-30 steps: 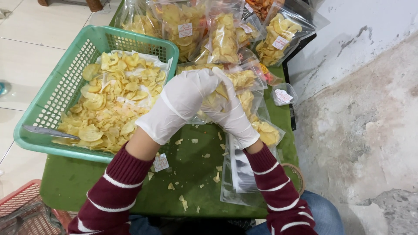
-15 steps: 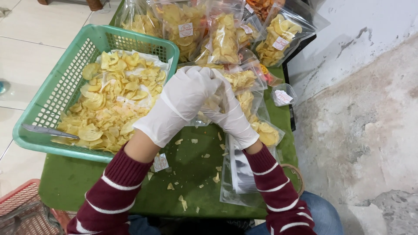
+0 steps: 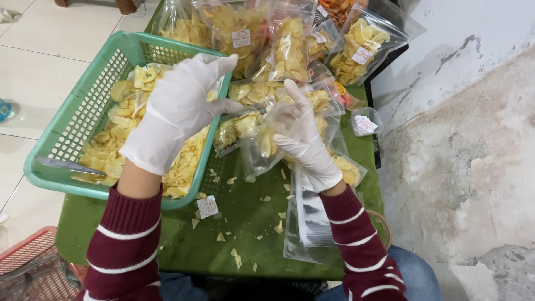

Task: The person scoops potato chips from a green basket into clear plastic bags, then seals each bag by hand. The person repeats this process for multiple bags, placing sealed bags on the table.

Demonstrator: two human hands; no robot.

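Observation:
My right hand (image 3: 304, 139), in a white glove, grips a clear plastic bag (image 3: 261, 149) partly filled with yellow chips, held just above the green tabletop (image 3: 245, 239). My left hand (image 3: 178, 106), also gloved, hovers over the loose chips (image 3: 111, 150) in the green plastic basket (image 3: 67, 128). Its fingers are extended and the thumb is apart, and I see nothing in it. The left hand is clear of the bag.
Several filled, labelled chip bags (image 3: 290, 44) are piled at the back. A stack of empty clear bags (image 3: 312, 223) lies by my right forearm. A round label (image 3: 207, 206) and crumbs dot the table. A metal blade (image 3: 64, 165) lies in the basket. A red basket (image 3: 30, 267) sits low left, and a rough wall (image 3: 473, 139) stands to the right.
My left hand has left the bag and moved left, over the chips in the basket. The right hand keeps hold of the bag in about the same place.

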